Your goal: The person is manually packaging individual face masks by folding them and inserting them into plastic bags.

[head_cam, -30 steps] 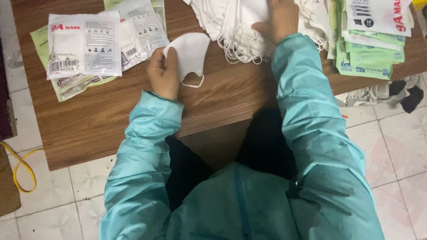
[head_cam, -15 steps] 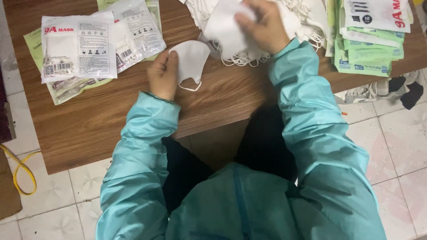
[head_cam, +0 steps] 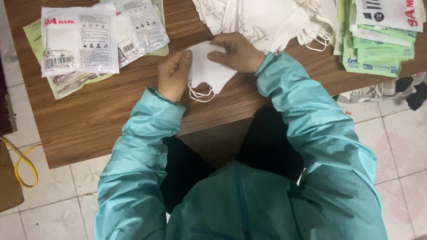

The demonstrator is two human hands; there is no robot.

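Fingers of left hand (head_cam: 172,75) and right hand (head_cam: 238,53) pinch soft white fabric mask (head_cam: 209,71).

This looks like a small home workshop for packing face masks. A wooden table (head_cam: 89,120) stands on a tiled floor (head_cam: 58,209). A heap of loose white masks (head_cam: 267,18) lies at its far edge, printed clear packets (head_cam: 80,40) lie to the left and a stack of green packets (head_cam: 378,49) to the right. Shoes (head_cam: 378,91) lie on the tiles.
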